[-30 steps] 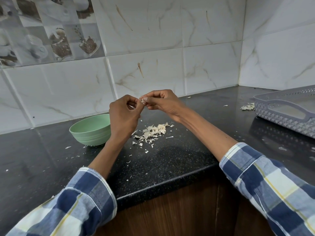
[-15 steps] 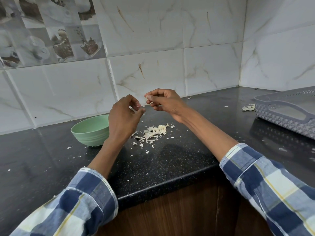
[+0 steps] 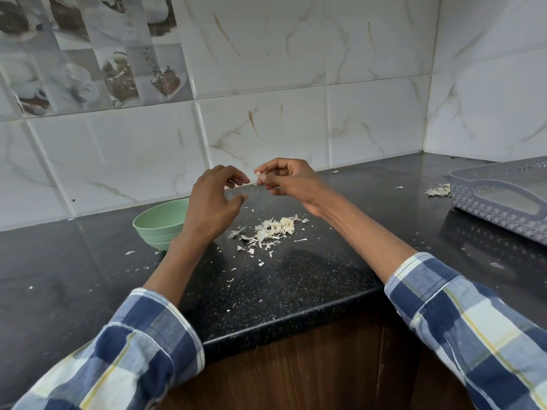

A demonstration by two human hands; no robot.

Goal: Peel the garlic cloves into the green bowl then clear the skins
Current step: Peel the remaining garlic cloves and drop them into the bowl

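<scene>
Item: garlic clove (image 3: 259, 176), pinched at the right hand (image 3: 291, 181) fingertips, above the counter (image 3: 310, 279) toward its back edge.
Left hand (image 3: 210, 204): loosely curled, holding nothing that I can see, just beside the clove.
Green bowl (image 3: 158, 224): left of the hands; skins (image 3: 270, 230) heaped below.
Method, as I judge: I'd nip the loose skin, strip downward over the heap.

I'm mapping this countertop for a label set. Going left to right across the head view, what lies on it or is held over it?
green bowl → left hand → garlic clove pinched by the right hand → small skin heap → grey tray
</scene>
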